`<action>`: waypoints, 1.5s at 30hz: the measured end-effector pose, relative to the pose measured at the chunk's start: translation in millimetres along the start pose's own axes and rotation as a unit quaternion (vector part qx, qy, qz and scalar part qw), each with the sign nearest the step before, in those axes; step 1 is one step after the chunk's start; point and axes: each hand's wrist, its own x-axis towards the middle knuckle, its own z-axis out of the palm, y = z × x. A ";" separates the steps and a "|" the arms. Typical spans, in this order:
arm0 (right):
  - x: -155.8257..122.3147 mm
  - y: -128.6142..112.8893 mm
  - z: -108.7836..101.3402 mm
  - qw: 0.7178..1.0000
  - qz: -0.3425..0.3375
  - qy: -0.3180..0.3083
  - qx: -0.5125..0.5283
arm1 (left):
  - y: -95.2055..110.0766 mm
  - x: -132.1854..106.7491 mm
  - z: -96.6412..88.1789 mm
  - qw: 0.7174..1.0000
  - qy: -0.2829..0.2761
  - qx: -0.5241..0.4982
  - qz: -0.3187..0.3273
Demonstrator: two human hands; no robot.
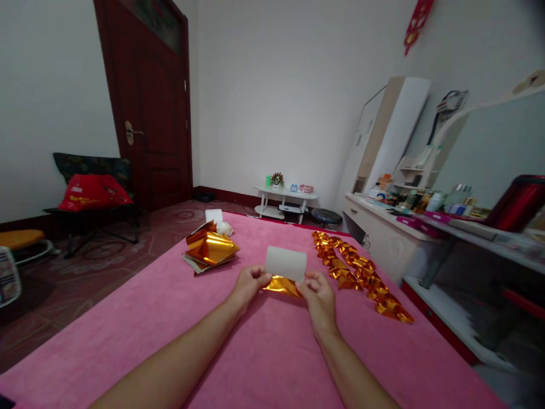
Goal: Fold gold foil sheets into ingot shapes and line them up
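Observation:
Between my hands is a sheet of gold foil paper [285, 262], its pale back facing me and its lower edge turned up to show a shiny gold band. My left hand [251, 284] pinches the left end of that band between thumb and fingers. At the right end, my right hand [318, 292] grips it the same way. A stack of gold foil sheets [213, 247] lies to the left, some of them curled. To the right, folded gold foil pieces [361, 272] form rows on the pink cloth [170, 335].
Behind the foil stack are a white crumpled item [224, 228] and a small white square item [213, 216]. A dressing table [383, 218] with bottles stands at the right. A chair with a red bag [94, 192] is at the left, near a door [149, 108].

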 end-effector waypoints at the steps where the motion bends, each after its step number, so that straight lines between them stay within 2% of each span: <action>1: -2.5 1.1 -0.6 1.000 -0.013 -0.007 -0.010 | 0.0 -1.3 -0.7 1.000 -0.002 0.014 0.005; 3: -6.2 1.3 -1.8 0.999 -0.036 -0.011 -0.021 | 2.2 -3.9 -0.8 0.999 -0.010 0.028 0.015; 7: -9.8 -1.7 -2.4 0.998 -0.048 -0.013 -0.036 | 8.6 -8.6 2.1 0.997 -0.077 0.031 0.000; 9: -11.4 -3.5 -2.1 0.998 -0.051 -0.020 -0.044 | 9.7 -10.9 3.0 0.995 -0.089 0.039 -0.005; 15: -14.7 -6.8 -0.5 0.998 -0.053 -0.028 -0.031 | 6.9 -12.2 2.6 0.993 -0.087 0.081 -0.011; 22: -14.1 -7.4 1.4 0.998 -0.017 -0.060 -0.005 | 10.1 -11.8 7.4 0.987 -0.052 0.143 0.043; 27: -12.9 -5.0 0.4 0.994 -0.006 -0.107 -0.005 | 14.6 -16.0 10.2 0.981 -0.072 0.174 0.048; 32: -11.6 1.0 -1.8 0.992 0.025 -0.119 -0.030 | 13.0 -19.4 11.5 0.974 -0.105 0.189 0.061; 34: -11.7 2.3 -2.5 0.990 0.029 -0.128 -0.058 | 9.5 -18.6 10.8 0.973 -0.101 0.197 0.063; 40: -10.4 5.2 -3.2 0.987 0.000 -0.104 -0.122 | 2.1 -12.2 5.9 0.971 -0.016 0.234 0.036; 45: -9.2 5.8 -2.8 0.991 0.012 -0.088 -0.104 | 4.3 -11.0 2.3 0.968 -0.039 0.243 0.050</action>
